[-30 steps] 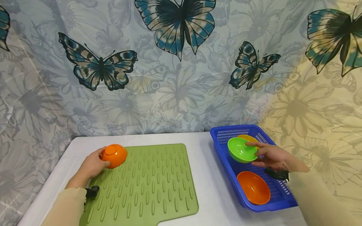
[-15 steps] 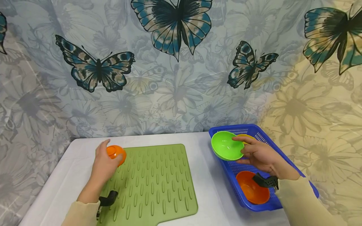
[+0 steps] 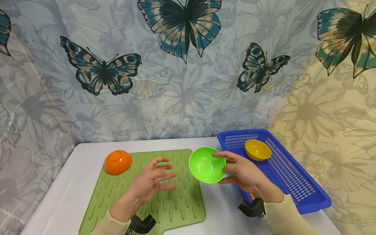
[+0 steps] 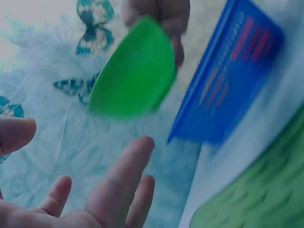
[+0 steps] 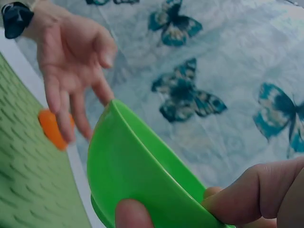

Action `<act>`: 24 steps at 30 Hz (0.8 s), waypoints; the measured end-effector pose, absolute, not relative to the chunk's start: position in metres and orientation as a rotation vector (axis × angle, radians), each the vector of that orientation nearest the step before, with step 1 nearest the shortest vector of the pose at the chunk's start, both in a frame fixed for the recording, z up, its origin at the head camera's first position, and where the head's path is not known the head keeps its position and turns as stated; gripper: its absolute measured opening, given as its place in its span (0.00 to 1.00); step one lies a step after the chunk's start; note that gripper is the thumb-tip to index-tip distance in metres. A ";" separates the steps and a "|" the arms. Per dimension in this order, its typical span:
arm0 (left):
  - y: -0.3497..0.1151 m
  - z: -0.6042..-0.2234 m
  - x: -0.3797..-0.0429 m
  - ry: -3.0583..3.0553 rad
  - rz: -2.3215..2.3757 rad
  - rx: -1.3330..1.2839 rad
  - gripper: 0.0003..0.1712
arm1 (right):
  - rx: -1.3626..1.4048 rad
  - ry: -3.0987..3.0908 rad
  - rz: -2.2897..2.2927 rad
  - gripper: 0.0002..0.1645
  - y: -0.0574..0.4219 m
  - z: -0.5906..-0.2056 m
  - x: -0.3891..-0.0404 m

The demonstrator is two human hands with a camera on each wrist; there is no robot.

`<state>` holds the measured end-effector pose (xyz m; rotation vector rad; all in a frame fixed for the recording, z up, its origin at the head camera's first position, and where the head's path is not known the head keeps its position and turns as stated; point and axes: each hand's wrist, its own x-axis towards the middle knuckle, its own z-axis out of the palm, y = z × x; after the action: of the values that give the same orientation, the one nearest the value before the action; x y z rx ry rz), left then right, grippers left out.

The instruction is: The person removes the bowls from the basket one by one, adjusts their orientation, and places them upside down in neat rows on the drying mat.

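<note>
A bright green bowl (image 3: 205,166) is held by its right rim in my right hand (image 3: 246,174), raised above the gap between mat and basket. In the right wrist view the thumb and fingers pinch the wall of the green bowl (image 5: 137,166). My left hand (image 3: 149,181) hovers over the green mat (image 3: 179,209), fingers spread toward the bowl and apart from it. In the left wrist view nothing lies between its fingers (image 4: 126,183). An orange bowl (image 3: 118,162) rests upside down on the mat's far left corner.
A blue slotted basket (image 3: 305,182) stands at the right of the white table (image 3: 205,143). Inside it are a yellow bowl (image 3: 258,150) and an orange bowl, mostly hidden behind my right hand. A butterfly-print cloth (image 3: 188,107) hangs behind the table.
My right hand has carried the green bowl left, out from over the basket. My left hand has let go of the upturned orange bowl and moved right toward the green one.
</note>
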<state>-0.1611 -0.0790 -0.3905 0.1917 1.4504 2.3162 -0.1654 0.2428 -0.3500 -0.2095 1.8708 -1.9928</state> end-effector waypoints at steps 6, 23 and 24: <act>-0.062 -0.395 -0.152 1.187 2.301 0.254 0.21 | -0.239 1.876 -1.992 0.32 0.212 -0.360 -0.155; -0.061 -0.407 -0.145 1.192 2.296 0.178 0.19 | -0.269 1.894 -1.972 0.32 0.191 -0.367 -0.142; -0.061 -0.407 -0.145 1.197 2.295 0.181 0.20 | -0.267 1.890 -1.971 0.32 0.191 -0.367 -0.142</act>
<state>-0.1449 -0.0614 -0.4073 0.1806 1.1967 2.2948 -0.1416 0.1910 -0.3674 -0.2669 1.8904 -1.9706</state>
